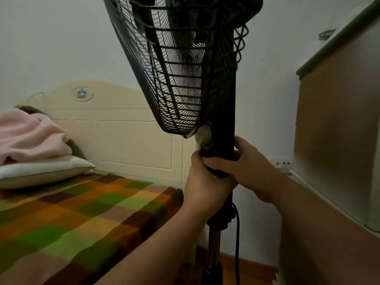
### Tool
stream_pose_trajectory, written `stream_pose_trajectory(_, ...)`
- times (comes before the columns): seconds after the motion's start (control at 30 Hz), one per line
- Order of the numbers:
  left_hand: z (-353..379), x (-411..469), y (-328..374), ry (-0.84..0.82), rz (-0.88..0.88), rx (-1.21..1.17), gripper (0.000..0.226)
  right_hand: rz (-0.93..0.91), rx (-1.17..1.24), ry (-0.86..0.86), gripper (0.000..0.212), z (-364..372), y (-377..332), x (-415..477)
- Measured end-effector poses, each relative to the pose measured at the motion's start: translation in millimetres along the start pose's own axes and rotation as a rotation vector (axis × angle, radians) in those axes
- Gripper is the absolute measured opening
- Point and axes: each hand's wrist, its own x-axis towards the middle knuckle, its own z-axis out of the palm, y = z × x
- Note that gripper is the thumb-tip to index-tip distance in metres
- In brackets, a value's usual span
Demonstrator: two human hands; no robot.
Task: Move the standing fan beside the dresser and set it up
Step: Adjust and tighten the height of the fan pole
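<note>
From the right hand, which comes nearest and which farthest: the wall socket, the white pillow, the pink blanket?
1. Wall socket: just to the right of the right hand, low on the wall beside the dresser.
2. White pillow: far left, on the bed.
3. Pink blanket: far left, on top of the pillow, slightly farther.

We can read no text, brand, number or sign anywhere here; the round emblem point(82, 93) on the cream wooden headboard point(123, 128) is too blurred to make out.

Black standing fan point(185, 79) upright, between bed point(82, 212) and dresser point(337, 120)
</note>
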Motion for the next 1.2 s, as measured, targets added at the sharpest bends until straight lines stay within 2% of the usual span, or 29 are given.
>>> stream_pose_trajectory(0.1,-21.8,-0.8,-3.6,-0.214,-0.075,-0.189,0.061,0.015,0.051,-0.052,0.063,-2.4,1.3,-1.7)
stream_pose_trajectory(0.17,-31.4,2.5,-6.5,-0.305,-0.091,-0.225,0.058,0.013,0.063,-0.056,0.056,-0.1,3.0,-4.5)
stream_pose_trajectory(0.27,-30.0,7.1,-9.8,-0.322,-0.062,-0.213,0.051,-0.007,0.061,0.021,0.039,13.2,4.7,-10.0)
stream_pose_trajectory(0.33,-26.0,7.1,-12.7,-0.329,-0.044,-0.193,0.045,-0.014,0.017,0.125,0.036,27.1,6.8,-14.7)
stream_pose_trajectory(0.43,-24.3,7.4,-16.9,-0.318,0.000,-0.150,0.048,-0.039,-0.064,0.321,0.041,49.0,12.7,-21.0)
stream_pose_trajectory(0.53,-24.5,6.6,-17.6,-0.290,0.020,-0.126,0.050,-0.066,-0.116,0.408,0.047,57.5,17.3,-21.3)
stream_pose_trajectory(0.73,-21.1,6.3,-22.5,-0.258,-0.003,-0.161,0.048,-0.089,-0.085,0.338,0.041,42.5,21.6,-17.5)
stream_pose_trajectory(1.2,-10.1,-6.3,-17.7,-0.096,-0.043,-0.094,0.059,-0.069,0.032,0.162,0.039,22.7,17.4,-21.3)
